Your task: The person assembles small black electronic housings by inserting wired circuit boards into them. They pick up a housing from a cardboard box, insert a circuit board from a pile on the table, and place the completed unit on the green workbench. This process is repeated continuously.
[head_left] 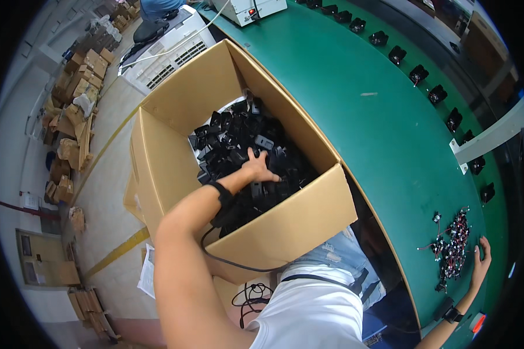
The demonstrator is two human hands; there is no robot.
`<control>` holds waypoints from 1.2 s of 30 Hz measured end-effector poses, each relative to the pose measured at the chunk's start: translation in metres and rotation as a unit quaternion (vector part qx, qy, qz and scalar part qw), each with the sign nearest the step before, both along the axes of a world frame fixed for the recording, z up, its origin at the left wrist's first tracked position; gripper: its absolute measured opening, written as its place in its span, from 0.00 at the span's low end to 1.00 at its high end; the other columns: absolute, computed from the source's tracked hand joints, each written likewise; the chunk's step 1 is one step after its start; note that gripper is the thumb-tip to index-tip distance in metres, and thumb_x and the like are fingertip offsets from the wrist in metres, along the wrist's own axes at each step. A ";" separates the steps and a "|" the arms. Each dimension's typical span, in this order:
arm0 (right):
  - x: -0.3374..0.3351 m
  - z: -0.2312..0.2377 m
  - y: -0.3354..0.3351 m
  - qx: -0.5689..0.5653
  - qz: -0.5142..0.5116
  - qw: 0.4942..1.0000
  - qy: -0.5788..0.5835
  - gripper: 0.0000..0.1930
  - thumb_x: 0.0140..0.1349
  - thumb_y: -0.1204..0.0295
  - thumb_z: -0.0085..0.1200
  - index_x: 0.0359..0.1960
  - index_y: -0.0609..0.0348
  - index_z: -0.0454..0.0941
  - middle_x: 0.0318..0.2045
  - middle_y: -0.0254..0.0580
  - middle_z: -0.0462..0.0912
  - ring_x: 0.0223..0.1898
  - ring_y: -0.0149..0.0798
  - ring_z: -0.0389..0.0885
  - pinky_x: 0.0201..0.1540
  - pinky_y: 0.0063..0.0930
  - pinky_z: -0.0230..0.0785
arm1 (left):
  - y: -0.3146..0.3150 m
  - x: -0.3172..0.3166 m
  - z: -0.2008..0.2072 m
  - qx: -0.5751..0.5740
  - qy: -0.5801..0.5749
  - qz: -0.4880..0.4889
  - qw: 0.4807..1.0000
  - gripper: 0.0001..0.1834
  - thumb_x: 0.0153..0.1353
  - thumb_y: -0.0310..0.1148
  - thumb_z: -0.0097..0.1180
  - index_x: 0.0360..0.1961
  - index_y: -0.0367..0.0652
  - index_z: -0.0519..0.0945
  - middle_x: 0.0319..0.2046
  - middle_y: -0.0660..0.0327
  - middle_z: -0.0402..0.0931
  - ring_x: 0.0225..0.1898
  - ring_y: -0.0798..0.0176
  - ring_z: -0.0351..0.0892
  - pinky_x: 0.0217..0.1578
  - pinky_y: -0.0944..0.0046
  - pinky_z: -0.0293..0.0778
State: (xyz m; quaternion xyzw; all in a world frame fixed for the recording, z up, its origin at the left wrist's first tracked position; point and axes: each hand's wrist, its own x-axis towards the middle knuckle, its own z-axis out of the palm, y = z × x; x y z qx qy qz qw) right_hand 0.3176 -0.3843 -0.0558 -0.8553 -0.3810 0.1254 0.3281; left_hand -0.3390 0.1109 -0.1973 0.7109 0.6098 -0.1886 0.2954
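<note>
My left hand (258, 167) reaches down into a large cardboard box (294, 224). Its fingers are spread over a heap of black plastic parts (230, 131), and nothing shows clearly gripped in it. A few parts in the heap have grey faces. Far to the right, my right hand (481, 260) is raised over the green bench (355, 110), thumb and fingers apart and apparently holding nothing. Just left of it lies a tangled pile of small parts with red and black wires (455, 244).
A row of black units (418, 74) runs along the bench's far right side, under a white bracket arm (495, 136). White equipment (247, 10) stands at the bench's far end. Cartons (75, 110) are stacked by the left wall. A black cable (239, 264) hangs over the box's near side.
</note>
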 end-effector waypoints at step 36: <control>-0.023 -0.002 0.013 0.169 -0.194 0.962 0.096 0.13 0.69 0.65 0.57 0.46 0.60 0.84 0.43 0.34 0.84 0.45 0.27 0.80 0.48 0.22 0.71 | 0.023 0.180 0.290 0.174 -0.388 -0.269 0.864 0.35 0.34 0.37 0.73 0.48 0.35 0.79 0.38 0.56 0.81 0.41 0.62 0.81 0.48 0.63 0.76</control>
